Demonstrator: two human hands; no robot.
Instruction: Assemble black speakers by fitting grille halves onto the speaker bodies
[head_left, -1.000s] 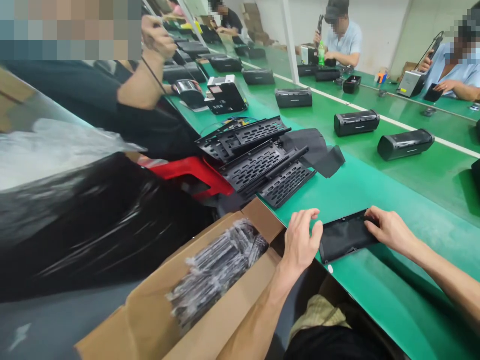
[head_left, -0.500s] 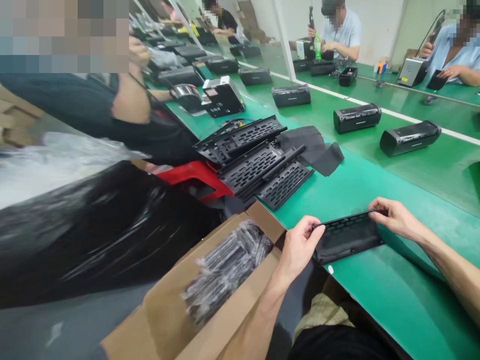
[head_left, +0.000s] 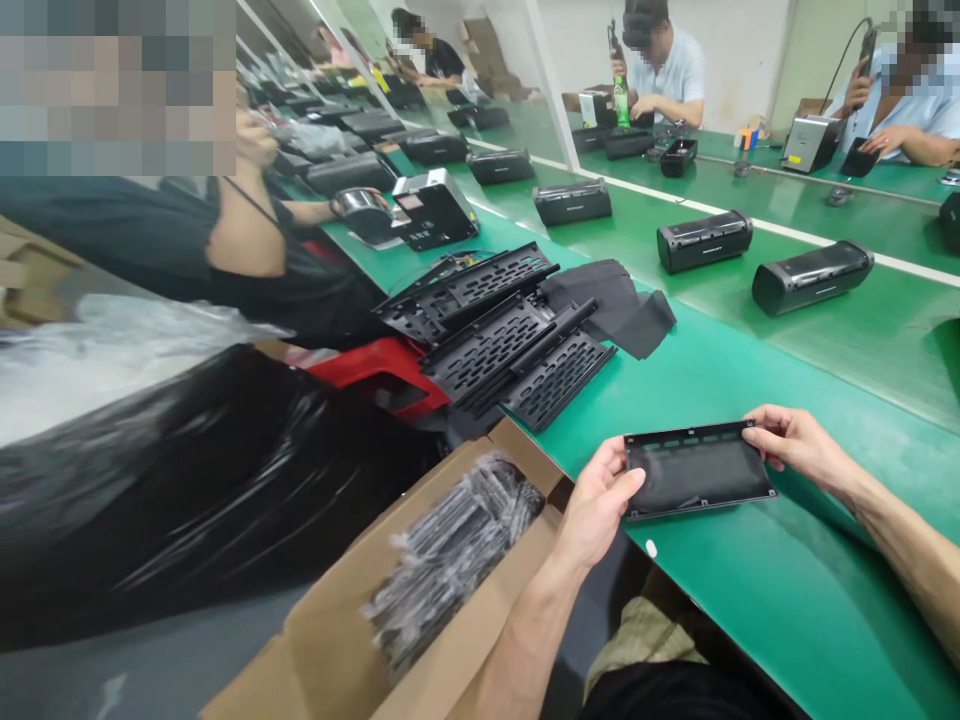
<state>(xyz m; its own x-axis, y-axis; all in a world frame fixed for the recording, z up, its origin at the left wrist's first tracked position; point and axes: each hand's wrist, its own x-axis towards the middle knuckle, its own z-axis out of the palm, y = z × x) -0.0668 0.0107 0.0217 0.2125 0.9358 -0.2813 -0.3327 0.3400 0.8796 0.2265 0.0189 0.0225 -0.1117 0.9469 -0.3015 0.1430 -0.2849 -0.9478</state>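
Observation:
Between my hands is a black plastic speaker panel (head_left: pixel 697 470), its hollow side turned up, with a row of slots along the far edge and dark mesh covering the inside. My left hand (head_left: pixel 600 500) grips its left end, thumb over the rim. My right hand (head_left: pixel 795 445) pinches the far right corner. Beyond them lies a pile of slotted black panels (head_left: pixel 491 345), with dark mesh sheets (head_left: pixel 619 300) beside it. A small white piece (head_left: pixel 651 548) sits at the near table edge.
An open cardboard box (head_left: pixel 330 610) of plastic-wrapped parts (head_left: pixel 457 550) stands left of my left arm. Black speakers (head_left: pixel 705 240) line the green table (head_left: pixel 840 620). A co-worker sits at the left near a red stool (head_left: pixel 382 370); other people work across the table.
The panel has tilted so that more of its inside faces me. Both hands have stayed on it, the right one shifting slightly at its corner. The view has moved a little.

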